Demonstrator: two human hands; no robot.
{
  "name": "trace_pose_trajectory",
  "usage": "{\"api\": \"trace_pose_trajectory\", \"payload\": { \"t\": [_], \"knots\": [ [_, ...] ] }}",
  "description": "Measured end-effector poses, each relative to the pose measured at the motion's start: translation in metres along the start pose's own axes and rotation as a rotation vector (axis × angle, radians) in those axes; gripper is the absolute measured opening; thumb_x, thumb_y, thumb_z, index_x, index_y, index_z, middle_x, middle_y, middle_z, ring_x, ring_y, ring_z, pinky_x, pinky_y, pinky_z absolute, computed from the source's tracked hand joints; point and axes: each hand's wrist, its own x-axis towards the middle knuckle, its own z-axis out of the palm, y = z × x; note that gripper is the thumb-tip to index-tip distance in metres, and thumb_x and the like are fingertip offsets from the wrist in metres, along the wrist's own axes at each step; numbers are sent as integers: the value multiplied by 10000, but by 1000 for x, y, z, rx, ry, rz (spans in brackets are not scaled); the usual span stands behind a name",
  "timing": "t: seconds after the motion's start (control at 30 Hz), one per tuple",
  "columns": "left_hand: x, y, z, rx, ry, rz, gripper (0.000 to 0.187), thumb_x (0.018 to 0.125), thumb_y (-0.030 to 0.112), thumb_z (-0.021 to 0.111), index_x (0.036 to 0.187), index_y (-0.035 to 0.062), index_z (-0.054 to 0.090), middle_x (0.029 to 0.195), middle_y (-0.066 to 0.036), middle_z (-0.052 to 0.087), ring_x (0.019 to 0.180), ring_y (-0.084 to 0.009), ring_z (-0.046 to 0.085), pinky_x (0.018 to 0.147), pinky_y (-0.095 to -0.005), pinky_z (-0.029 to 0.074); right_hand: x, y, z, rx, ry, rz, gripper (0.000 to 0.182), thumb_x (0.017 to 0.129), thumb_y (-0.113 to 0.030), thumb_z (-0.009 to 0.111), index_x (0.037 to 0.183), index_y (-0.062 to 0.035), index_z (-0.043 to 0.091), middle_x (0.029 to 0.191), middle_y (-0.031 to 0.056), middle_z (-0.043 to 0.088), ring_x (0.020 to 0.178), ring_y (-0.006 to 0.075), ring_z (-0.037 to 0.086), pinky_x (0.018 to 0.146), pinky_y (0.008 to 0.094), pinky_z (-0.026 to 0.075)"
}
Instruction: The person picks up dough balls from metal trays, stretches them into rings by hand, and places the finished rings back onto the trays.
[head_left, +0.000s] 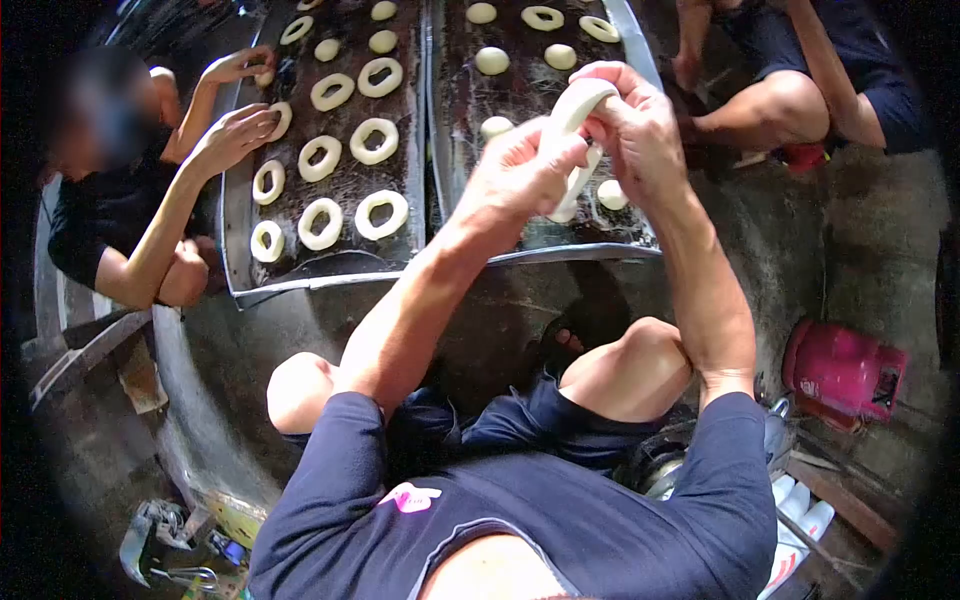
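Note:
A pale dough ring (582, 100) is stretched upright between my two hands, above the right baking tray (575, 252). My left hand (522, 178) is closed on the ring's left side, thumb on the dough. On the other side, my right hand (642, 130) grips it with fingers curled through or around the hole; exactly how they sit is partly hidden. Round dough balls lie on the tray beneath, one dough ball (612, 194) just under my right hand and another dough ball (496, 127) beside my left hand. Farther back are more balls and two flat rings.
The left baking tray (335, 284) holds several dough rings (320, 223) and some balls toward the back. A co-worker's hand (235, 138) touches a ring at its left edge. Another person's knee (795, 105) is at the right. A pink gas cylinder (845, 370) stands on the floor.

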Motion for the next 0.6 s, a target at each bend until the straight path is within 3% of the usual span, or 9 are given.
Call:
{"api": "trace_pose_trajectory", "payload": {
  "t": [0.07, 0.1, 0.17, 0.2, 0.23, 0.3, 0.33, 0.37, 0.6],
  "knots": [
    [10, 7, -4, -177, 76, 241, 227, 941, 200, 533, 1027, -2, 591, 676, 29, 520, 524, -42, 431, 507, -197, 382, -16, 17, -2, 32, -51, 62, 153, 858, -106, 582, 960, 8, 592, 702, 47, 598, 617, 84, 575, 569, 212, 457],
    [15, 11, -19, -365, 64, 206, 247, 952, 222, 517, 1008, -10, 581, 613, 43, 466, 489, -44, 404, 462, -210, 356, -23, 4, 2, -160, -251, 188, 176, 881, -154, 604, 938, 12, 590, 713, 58, 605, 606, 99, 576, 553, 226, 450],
    [17, -2, -33, -464, -100, 74, 243, 951, 218, 513, 990, -12, 580, 592, 53, 428, 485, -49, 402, 440, -215, 341, -17, -1, -3, -205, -56, -16, 198, 909, -194, 595, 923, 3, 580, 696, 51, 588, 584, 110, 555, 552, 237, 440],
    [11, -6, -15, 96, 6, 82, 223, 940, 194, 531, 1005, -14, 579, 591, 60, 425, 485, -36, 396, 416, -219, 313, -5, -4, -9, 15, 66, -49, 185, 942, -187, 542, 922, -7, 573, 672, 48, 565, 570, 120, 529, 566, 250, 434],
    [7, -15, -16, -192, -231, -169, 204, 889, 211, 600, 949, 17, 620, 641, 5, 535, 547, -80, 486, 524, -222, 397, -3, -8, -16, 104, -10, -17, 183, 955, -185, 509, 926, -12, 562, 647, 34, 533, 572, 119, 511, 578, 254, 430],
    [12, -3, -10, 15, 16, 57, 199, 891, 193, 605, 960, 6, 620, 626, 15, 519, 561, -87, 509, 556, -240, 442, -17, 9, -11, -93, 23, 90, 193, 963, -191, 495, 935, -12, 559, 635, 22, 519, 583, 105, 512, 578, 241, 418],
    [17, 3, -28, -158, 67, 77, 186, 892, 166, 612, 966, -4, 621, 591, 23, 485, 560, -87, 515, 587, -261, 482, -24, 22, -27, -306, -146, 138, 202, 965, -204, 497, 934, -13, 554, 622, 4, 500, 573, 91, 506, 568, 234, 409],
    [25, -4, -53, -222, -72, 74, 163, 892, 147, 616, 948, -6, 616, 571, 25, 464, 547, -82, 501, 615, -280, 515, -28, 22, -26, -247, -120, 241, 182, 954, -198, 518, 925, -22, 558, 622, -3, 504, 560, 79, 503, 569, 222, 407],
    [0, -73, -64, 14, 294, -382, 160, 880, 230, 619, 921, 81, 577, 735, 26, 559, 645, -74, 539, 653, -279, 475, -12, 93, -30, -58, -15, 609, 211, 879, -248, 646, 893, -71, 533, 636, -11, 539, 567, 82, 558, 519, 223, 445]
  ]
}}
